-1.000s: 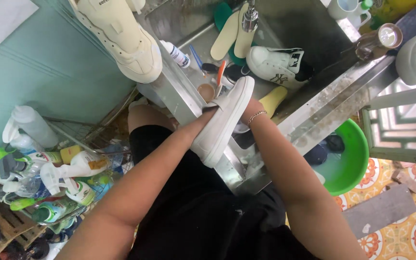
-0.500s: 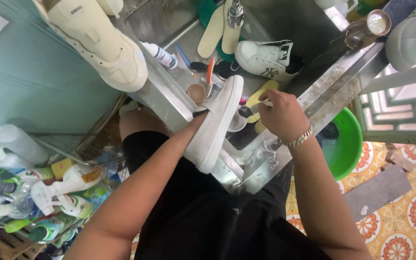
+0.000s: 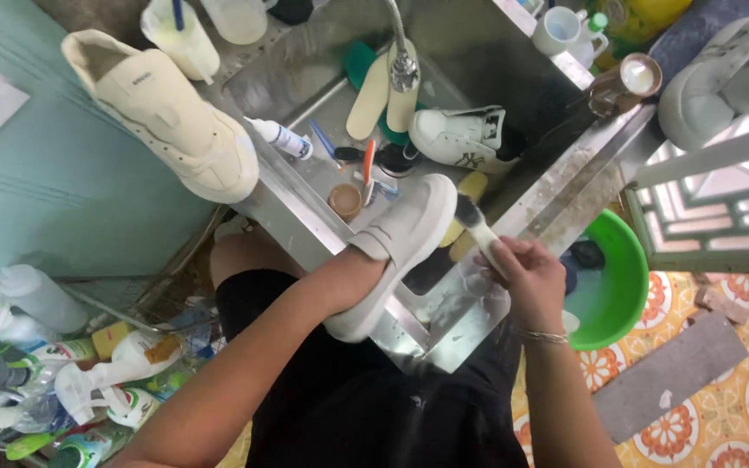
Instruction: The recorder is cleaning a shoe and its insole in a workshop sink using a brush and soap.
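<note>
My left hand is pushed inside a white slip-on shoe and holds it sole-out over the near corner of a steel sink. Only the wrist and back of that hand show. My right hand grips a brush with a pale handle and dark bristles. The bristles touch the shoe's sole edge near the toe.
In the sink lie a white sneaker, insoles, a tube and small brushes under the tap. A cream sneaker rests on the left rim. A green basin sits lower right, spray bottles lower left.
My right hand rose from behind the shoe, took up the brush and brought its bristles to the sole edge. The shoe tilted lower toward me.
</note>
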